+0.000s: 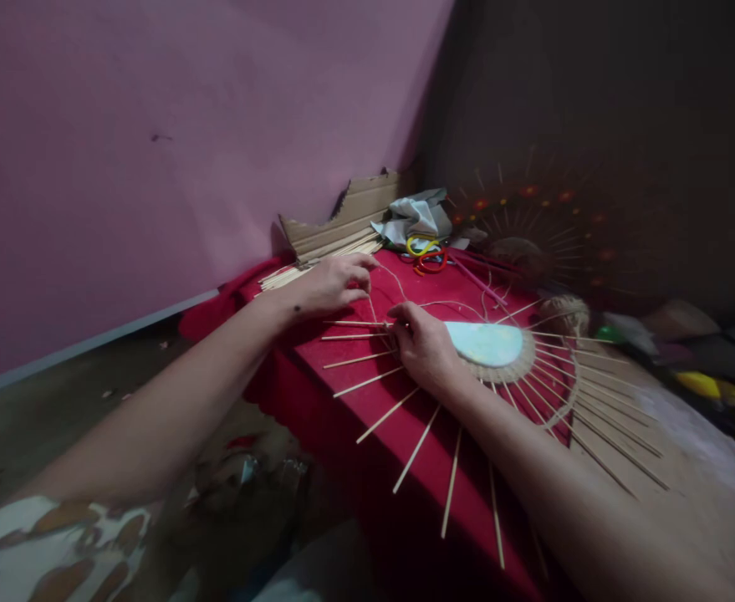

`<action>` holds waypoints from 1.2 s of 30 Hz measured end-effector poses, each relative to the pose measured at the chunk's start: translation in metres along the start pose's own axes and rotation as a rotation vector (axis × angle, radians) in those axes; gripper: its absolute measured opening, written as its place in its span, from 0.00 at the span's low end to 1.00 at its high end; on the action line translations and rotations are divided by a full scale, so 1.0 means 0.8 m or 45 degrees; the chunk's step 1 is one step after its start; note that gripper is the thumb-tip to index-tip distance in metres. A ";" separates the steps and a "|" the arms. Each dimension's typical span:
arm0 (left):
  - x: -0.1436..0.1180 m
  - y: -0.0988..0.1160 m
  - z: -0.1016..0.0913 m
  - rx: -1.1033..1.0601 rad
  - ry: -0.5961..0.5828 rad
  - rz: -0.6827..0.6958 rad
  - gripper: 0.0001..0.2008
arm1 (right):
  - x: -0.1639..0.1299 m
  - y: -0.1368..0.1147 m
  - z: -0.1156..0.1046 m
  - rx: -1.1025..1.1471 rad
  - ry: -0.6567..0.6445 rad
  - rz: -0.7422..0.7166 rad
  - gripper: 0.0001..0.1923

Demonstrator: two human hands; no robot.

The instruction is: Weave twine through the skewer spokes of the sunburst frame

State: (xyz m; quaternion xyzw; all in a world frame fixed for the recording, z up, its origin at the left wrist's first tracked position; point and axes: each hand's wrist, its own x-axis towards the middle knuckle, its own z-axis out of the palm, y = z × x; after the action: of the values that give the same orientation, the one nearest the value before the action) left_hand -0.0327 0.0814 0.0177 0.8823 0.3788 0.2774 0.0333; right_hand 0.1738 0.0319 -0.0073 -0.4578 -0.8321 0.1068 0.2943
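A half-round craft piece with a pale blue-white centre (486, 341) lies on the red cloth (317, 376). Thin wooden sticks (426, 447) fan out from its curved rim. My left hand (348, 280) is raised beyond the leftmost sticks, thumb and fingers pinched on a strand of twine (398, 280). The twine loops from there toward the sticks. My right hand (423, 343) grips the sticks at the left end of the piece, where the twine meets them; its palm hides part of the rim. A woven twine band crosses the sticks on the right.
A ball of twine (568, 314) sits at the piece's far right. Behind are scissors with yellow and red handles (428, 255), crumpled pale paper (414, 216), torn cardboard (348, 213) and a bundle of loose sticks (279, 276). A finished-looking fan with orange flowers (530, 192) leans against the dark wall.
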 end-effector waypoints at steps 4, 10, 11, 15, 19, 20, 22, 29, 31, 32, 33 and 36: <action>0.028 -0.012 0.019 -0.005 -0.107 0.017 0.07 | -0.001 0.001 0.000 0.026 -0.005 -0.031 0.10; 0.020 -0.015 0.036 -0.079 -0.009 -0.049 0.08 | -0.005 -0.009 -0.004 -0.168 -0.051 -0.071 0.13; 0.019 -0.016 0.037 -0.093 0.010 -0.062 0.08 | -0.006 -0.010 -0.004 -0.222 -0.024 -0.098 0.13; 0.017 -0.019 0.038 -0.120 0.023 -0.085 0.08 | -0.006 -0.012 -0.004 -0.347 0.027 -0.235 0.13; 0.018 -0.021 0.039 -0.119 0.024 -0.085 0.07 | -0.004 -0.011 -0.004 -0.343 -0.081 -0.210 0.14; 0.018 -0.021 0.039 -0.112 0.036 -0.086 0.07 | -0.003 -0.010 -0.003 -0.324 -0.101 -0.195 0.14; 0.016 -0.023 0.039 -0.086 0.062 -0.084 0.05 | -0.002 -0.008 -0.002 -0.272 -0.125 -0.176 0.14; 0.010 -0.035 0.037 -0.065 0.048 -0.094 0.04 | 0.007 0.003 0.000 -0.132 -0.096 -0.211 0.13; 0.008 -0.038 0.036 -0.100 0.028 -0.082 0.04 | 0.011 0.004 0.000 -0.109 -0.081 -0.218 0.11; 0.007 -0.039 0.035 -0.120 0.022 -0.075 0.05 | 0.013 0.005 -0.001 -0.095 -0.065 -0.207 0.10; 0.006 -0.039 0.033 -0.141 0.018 -0.067 0.05 | 0.015 0.004 -0.001 -0.078 -0.044 -0.191 0.09; -0.001 -0.039 0.024 -0.213 -0.009 -0.056 0.07 | 0.019 0.005 -0.002 -0.030 0.036 -0.152 0.08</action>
State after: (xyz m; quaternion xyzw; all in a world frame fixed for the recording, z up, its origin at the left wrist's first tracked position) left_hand -0.0438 0.1063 -0.0069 0.8689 0.3733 0.3041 0.1144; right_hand 0.1708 0.0467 -0.0019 -0.4121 -0.8549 0.0729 0.3066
